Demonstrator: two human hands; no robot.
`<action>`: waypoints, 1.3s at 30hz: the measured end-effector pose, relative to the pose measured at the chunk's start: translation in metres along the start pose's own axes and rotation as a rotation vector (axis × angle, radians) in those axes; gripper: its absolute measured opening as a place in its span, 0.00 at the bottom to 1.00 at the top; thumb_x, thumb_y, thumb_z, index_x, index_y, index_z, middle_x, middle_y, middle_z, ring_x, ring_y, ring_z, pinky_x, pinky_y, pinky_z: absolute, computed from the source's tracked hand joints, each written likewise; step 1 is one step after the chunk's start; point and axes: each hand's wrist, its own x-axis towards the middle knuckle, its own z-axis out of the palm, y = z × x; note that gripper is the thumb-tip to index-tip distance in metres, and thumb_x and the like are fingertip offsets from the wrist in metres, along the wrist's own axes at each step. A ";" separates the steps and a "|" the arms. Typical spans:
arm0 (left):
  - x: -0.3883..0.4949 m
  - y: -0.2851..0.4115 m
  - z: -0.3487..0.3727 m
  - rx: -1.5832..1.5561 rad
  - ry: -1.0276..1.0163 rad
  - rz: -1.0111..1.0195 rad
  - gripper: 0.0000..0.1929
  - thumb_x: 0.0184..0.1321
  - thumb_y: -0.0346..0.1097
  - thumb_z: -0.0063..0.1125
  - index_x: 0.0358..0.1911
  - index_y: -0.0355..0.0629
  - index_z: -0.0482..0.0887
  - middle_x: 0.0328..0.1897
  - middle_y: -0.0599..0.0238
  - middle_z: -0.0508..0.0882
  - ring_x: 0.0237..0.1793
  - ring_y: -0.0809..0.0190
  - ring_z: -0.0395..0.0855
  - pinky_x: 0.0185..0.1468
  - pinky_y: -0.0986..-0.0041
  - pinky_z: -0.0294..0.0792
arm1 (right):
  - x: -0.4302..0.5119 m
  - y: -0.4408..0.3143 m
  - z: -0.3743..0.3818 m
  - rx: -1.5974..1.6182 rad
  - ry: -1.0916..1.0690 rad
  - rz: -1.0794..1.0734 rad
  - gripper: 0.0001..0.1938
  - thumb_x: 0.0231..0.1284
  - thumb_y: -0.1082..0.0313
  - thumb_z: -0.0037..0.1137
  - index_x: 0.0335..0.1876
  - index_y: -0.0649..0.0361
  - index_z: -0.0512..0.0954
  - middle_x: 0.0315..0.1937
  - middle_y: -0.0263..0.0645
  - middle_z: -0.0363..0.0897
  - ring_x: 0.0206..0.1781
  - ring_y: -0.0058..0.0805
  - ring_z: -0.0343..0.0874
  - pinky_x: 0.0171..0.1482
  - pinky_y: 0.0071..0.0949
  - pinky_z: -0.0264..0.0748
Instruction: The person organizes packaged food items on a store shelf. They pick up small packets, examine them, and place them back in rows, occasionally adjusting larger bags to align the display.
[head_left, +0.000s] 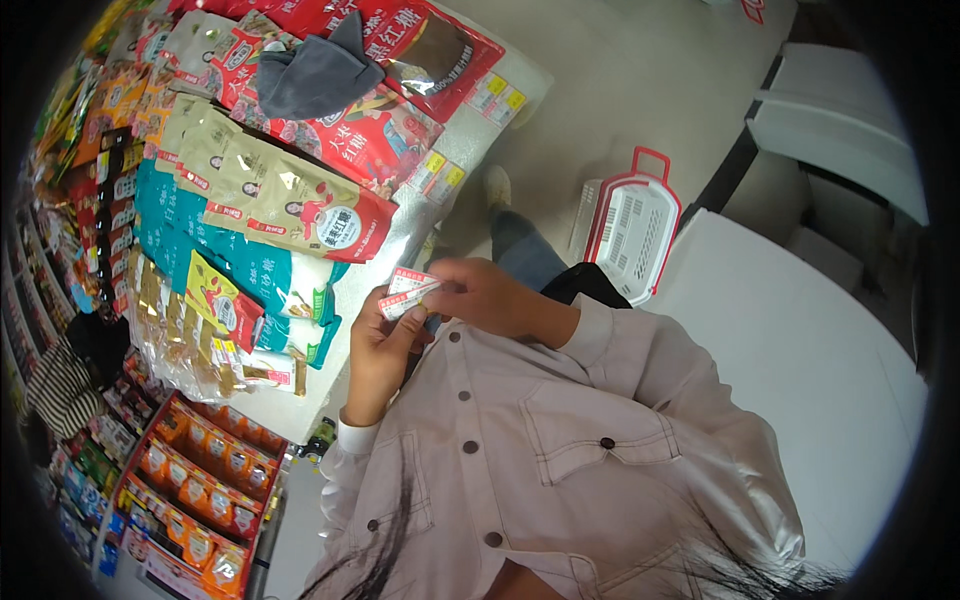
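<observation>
My left hand (384, 352) and my right hand (487, 296) meet in front of my jacket, at the near edge of a display of packaged goods. Small red-and-white price tags (405, 291) are fanned out between them. The left thumb and fingers pinch the lower tag, and the right fingers grip the right ends of the tags. Tan-and-red pouches (330, 206) lie beyond the hands, beside teal-and-white bags (300, 285). A small yellow-and-red packet (223, 300) rests on the bags. A grey cloth (319, 71) lies on red pouches farther up.
Price tags (437, 176) line the display's white edge (457, 150). A white-and-red shopping basket (630, 232) stands on the floor, near a white counter (795, 345). An orange-stocked rack (199, 491) stands lower left. A person in striped clothing (64, 386) is at far left.
</observation>
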 end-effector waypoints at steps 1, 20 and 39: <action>0.001 0.001 -0.005 0.000 -0.009 0.012 0.16 0.66 0.34 0.56 0.54 0.39 0.73 0.35 0.70 0.81 0.28 0.76 0.77 0.29 0.83 0.68 | -0.001 0.003 0.005 0.042 0.029 -0.001 0.11 0.61 0.63 0.53 0.32 0.64 0.73 0.22 0.31 0.71 0.27 0.14 0.68 0.31 0.22 0.66; -0.028 -0.034 -0.099 -0.036 0.027 0.237 0.03 0.66 0.30 0.56 0.35 0.41 0.79 0.30 0.73 0.82 0.28 0.77 0.76 0.34 0.85 0.68 | 0.005 0.034 0.111 0.317 0.194 0.009 0.08 0.60 0.66 0.57 0.38 0.62 0.75 0.27 0.30 0.75 0.31 0.14 0.75 0.35 0.17 0.72; -0.076 -0.087 -0.174 -0.443 0.096 0.296 0.09 0.65 0.30 0.53 0.44 0.33 0.80 0.40 0.63 0.84 0.34 0.73 0.80 0.40 0.81 0.74 | 0.052 0.001 0.186 -0.283 0.106 -0.120 0.04 0.64 0.70 0.56 0.35 0.61 0.76 0.26 0.28 0.76 0.25 0.11 0.73 0.30 0.13 0.69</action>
